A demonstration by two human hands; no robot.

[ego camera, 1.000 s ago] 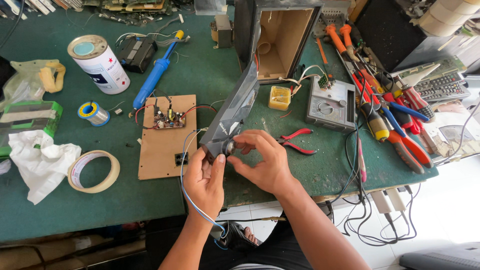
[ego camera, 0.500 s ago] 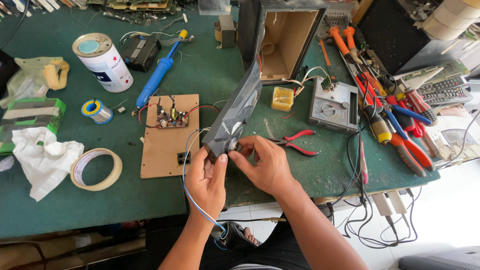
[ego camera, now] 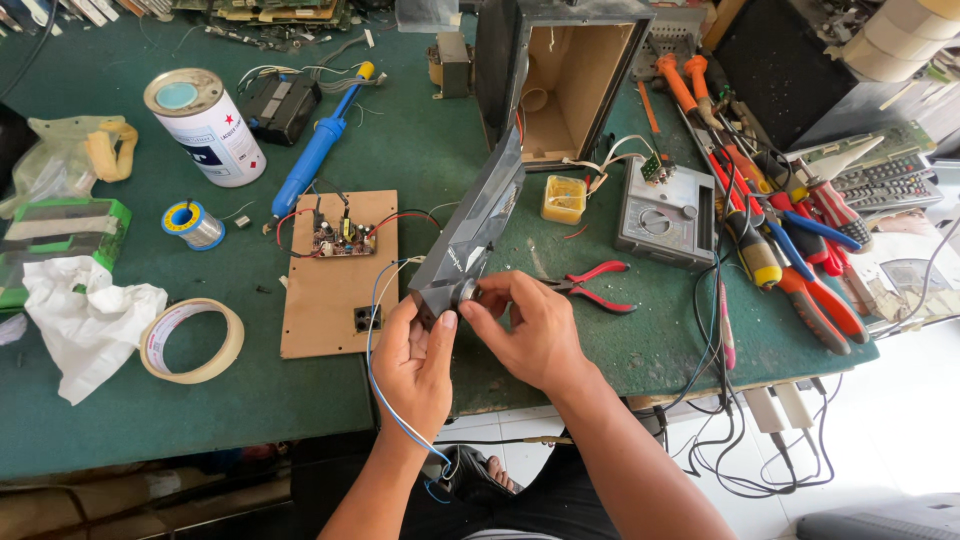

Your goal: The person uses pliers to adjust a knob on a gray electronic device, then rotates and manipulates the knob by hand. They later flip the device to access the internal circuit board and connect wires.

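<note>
Left hand: the left hand cups the lower end of a dark grey panel at the centre of the frame, its grip closed on the panel's bottom corner, thumb up beside the knob.
Right hand: the right hand pinches a small round knob on that same lower end, its grip narrow, fingertips closed on the knob.
Panel position: it stands tilted on edge, its upper end leaning toward the open wooden box at upper centre, its lower end near the front edge of the green counter.
Wires: a blue wire and a thin white one run from the brown board left of the panel, under the left hand and down off the counter's edge.
Risk, slip: the panel is held only at its low end, so a hard twist on the knob could, I judge, lever it over onto the yellow block or the grey meter to the right.
Risk, snag: the blue wire loops under the left wrist; a pull of that hand could drag the board or strain its small circuit.
Risk, clutter: red-handled pliers lie just right of the right hand, where an elbow swing could knock them off the counter.
</note>
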